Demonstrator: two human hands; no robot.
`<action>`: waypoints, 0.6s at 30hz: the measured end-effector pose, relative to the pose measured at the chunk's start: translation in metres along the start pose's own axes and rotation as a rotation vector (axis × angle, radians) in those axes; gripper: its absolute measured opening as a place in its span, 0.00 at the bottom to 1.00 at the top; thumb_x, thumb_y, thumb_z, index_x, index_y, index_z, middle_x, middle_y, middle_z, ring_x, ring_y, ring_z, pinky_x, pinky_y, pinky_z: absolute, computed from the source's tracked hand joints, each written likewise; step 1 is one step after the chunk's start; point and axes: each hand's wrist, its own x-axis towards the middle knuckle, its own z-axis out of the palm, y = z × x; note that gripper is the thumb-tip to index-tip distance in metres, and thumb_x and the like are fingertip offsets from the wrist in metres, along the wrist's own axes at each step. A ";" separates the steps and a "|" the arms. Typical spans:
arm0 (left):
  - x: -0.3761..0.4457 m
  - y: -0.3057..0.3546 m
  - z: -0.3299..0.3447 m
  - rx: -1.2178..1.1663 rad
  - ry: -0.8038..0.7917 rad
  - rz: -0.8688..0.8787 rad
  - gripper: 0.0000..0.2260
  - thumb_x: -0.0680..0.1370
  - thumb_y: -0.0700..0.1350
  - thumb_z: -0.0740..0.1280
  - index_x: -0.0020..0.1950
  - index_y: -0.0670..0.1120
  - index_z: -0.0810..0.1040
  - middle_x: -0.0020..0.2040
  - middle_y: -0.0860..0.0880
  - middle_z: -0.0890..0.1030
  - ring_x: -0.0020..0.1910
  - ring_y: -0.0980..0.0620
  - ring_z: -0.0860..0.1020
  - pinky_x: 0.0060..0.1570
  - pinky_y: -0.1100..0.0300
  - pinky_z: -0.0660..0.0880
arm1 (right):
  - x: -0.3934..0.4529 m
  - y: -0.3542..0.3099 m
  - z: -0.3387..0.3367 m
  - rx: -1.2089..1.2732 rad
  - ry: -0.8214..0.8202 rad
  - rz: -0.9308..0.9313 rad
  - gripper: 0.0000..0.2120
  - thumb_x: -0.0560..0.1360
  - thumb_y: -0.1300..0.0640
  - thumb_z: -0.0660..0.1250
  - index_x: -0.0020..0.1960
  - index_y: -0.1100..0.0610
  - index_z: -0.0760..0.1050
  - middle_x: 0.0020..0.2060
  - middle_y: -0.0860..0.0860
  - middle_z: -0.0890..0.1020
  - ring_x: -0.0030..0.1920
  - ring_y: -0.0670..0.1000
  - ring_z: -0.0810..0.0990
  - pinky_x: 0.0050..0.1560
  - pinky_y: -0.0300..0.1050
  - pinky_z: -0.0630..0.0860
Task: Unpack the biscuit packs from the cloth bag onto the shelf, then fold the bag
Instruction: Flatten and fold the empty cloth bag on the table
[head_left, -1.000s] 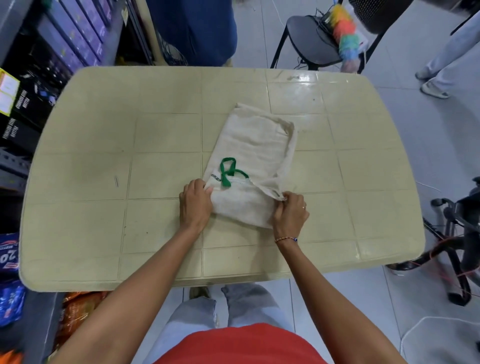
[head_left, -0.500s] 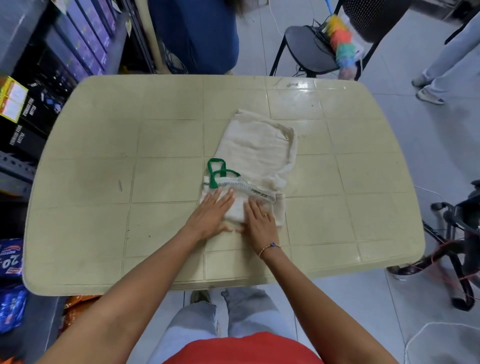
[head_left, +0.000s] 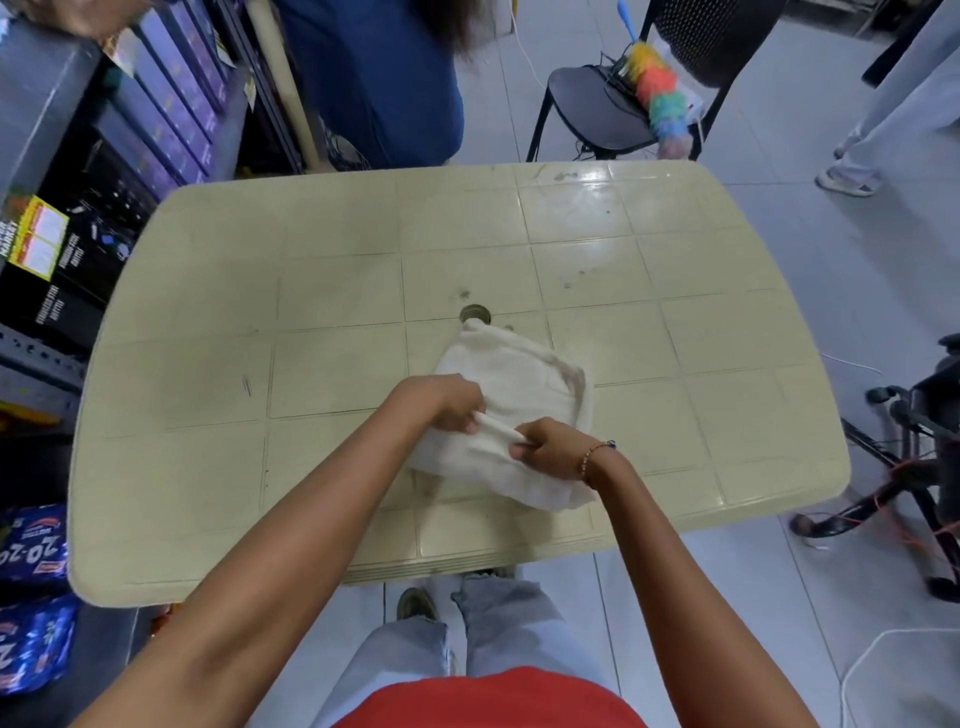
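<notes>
the cloth bag (head_left: 511, 415) lies folded into a thick cream bundle on the desk (head_left: 332, 322), toward the near edge and a little right of the middle. its far corner reaches up to just beside a small round hole (head_left: 475, 314) in the desk top, and its near right corner sits close to the desk's front edge.

both hands are on the bag, close together over its near half. the left hand (head_left: 441, 402) comes in from the left, its grip closed with the fingers curled down and pinching a raised ridge of cloth. the right hand (head_left: 548, 447) meets it from the right, its grip also closed, thumb and fingers pinching the same ridge of fabric just beside the left hand. a beaded bracelet (head_left: 592, 457) circles the right wrist.

the rest of the desk top is a pale tiled pattern with a few scuffs and dark marks. to the left stands a shelf (head_left: 104, 171) stocked with dark and purple boxes, and blue biscuit packs (head_left: 31, 587) show at the lower left edge, below desk level. behind the desk a black chair (head_left: 597, 109) carries a multicoloured duster (head_left: 657, 98). a person in dark blue (head_left: 374, 78) stands at the far side, and another person's legs (head_left: 883, 104) show at the upper right.
</notes>
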 end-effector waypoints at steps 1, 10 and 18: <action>0.000 0.004 -0.001 -0.003 0.095 -0.009 0.07 0.78 0.42 0.62 0.52 0.43 0.77 0.53 0.43 0.80 0.50 0.44 0.76 0.43 0.57 0.65 | 0.001 0.001 -0.005 0.008 0.054 0.012 0.13 0.77 0.55 0.61 0.33 0.52 0.68 0.33 0.50 0.74 0.41 0.53 0.73 0.37 0.44 0.65; 0.037 -0.005 0.075 0.058 0.428 0.062 0.23 0.82 0.53 0.50 0.77 0.48 0.54 0.79 0.48 0.54 0.78 0.46 0.50 0.76 0.47 0.46 | 0.031 -0.004 0.029 -0.321 0.521 0.038 0.17 0.78 0.56 0.57 0.66 0.58 0.69 0.68 0.56 0.72 0.68 0.58 0.70 0.66 0.54 0.66; 0.024 -0.026 0.106 0.294 0.234 0.073 0.48 0.73 0.58 0.67 0.77 0.46 0.36 0.76 0.49 0.33 0.76 0.48 0.37 0.76 0.48 0.40 | 0.022 0.036 0.084 -0.480 0.221 0.014 0.45 0.74 0.45 0.65 0.77 0.53 0.37 0.75 0.52 0.34 0.76 0.55 0.35 0.74 0.63 0.40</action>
